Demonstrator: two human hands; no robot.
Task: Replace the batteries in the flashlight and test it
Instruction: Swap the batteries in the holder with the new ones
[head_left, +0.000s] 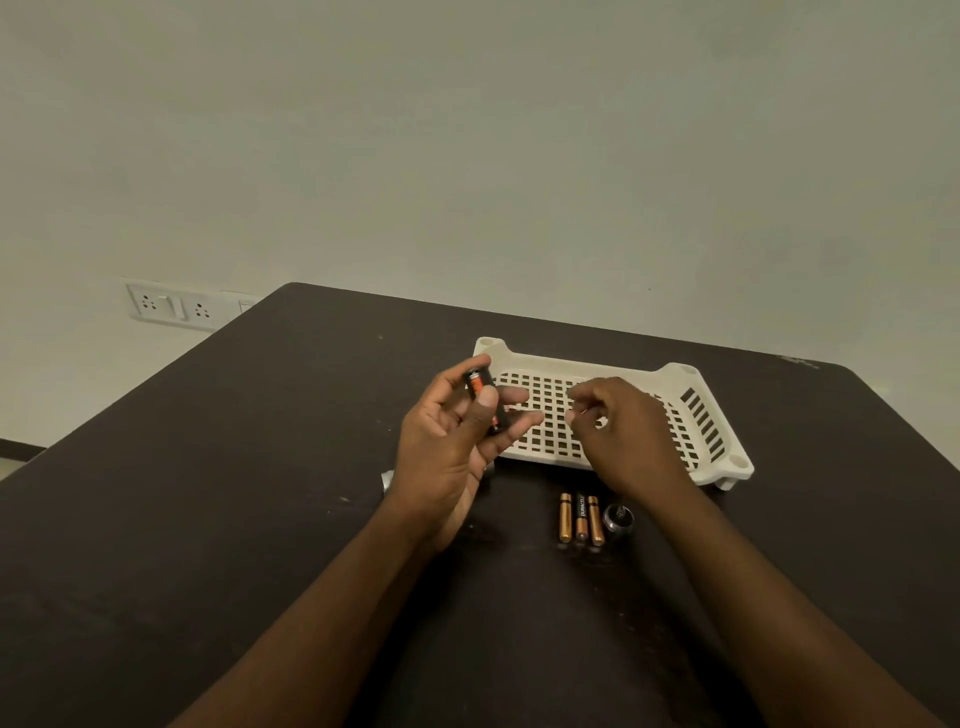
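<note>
A white slotted tray (691, 410) sits on the dark table (208, 519), toward the far middle, its long side running left to right. Nothing can be seen lying in the part of it that shows; both hands cover some of its floor.

The left hand (452, 447) is raised over the tray's near left corner, palm turned toward the camera. Its thumb and fingers pinch a black holder (480, 387) with orange-marked cells in it. The holder's long axis runs from upper left to lower right, one end showing above the thumb and the other hidden between thumb and fingers.

The right hand (618, 431) hovers over the middle of the tray, back up, its fingers curled inward with thumb and forefinger tips close together. Whether they nip anything small cannot be told.

Near the tray, on the table, three batteries (580, 518) lie side by side and touching, long axes pointing near to far, copper ends toward the camera. Just right of them stands a small dark round cap (618, 518), open side up. A silvery piece (387, 480) peeps out at the left of the left wrist, mostly hidden; it may be the flashlight's body, but that is not plain.

On the wall at far left is a white socket plate (171, 306).
</note>
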